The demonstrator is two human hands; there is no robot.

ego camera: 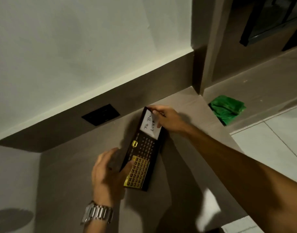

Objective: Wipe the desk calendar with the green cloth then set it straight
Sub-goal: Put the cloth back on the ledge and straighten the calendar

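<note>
The desk calendar [143,149] is a long dark board with a gold number grid at its near end and a white "To Do List" card at its far end. It stands on the grey counter [80,165], slanted away from me. My left hand [109,175] grips its near end, thumb on the gold grid. My right hand [166,118] holds the far end, fingers over the white card. The green cloth [227,109] lies crumpled on the counter to the right, apart from both hands.
A black wall socket [100,114] sits in the dark upstand behind the counter. A wall corner [200,68] rises at the back right. White floor tiles [270,145] show beyond the counter's right edge. A metal watch [98,212] is on my left wrist.
</note>
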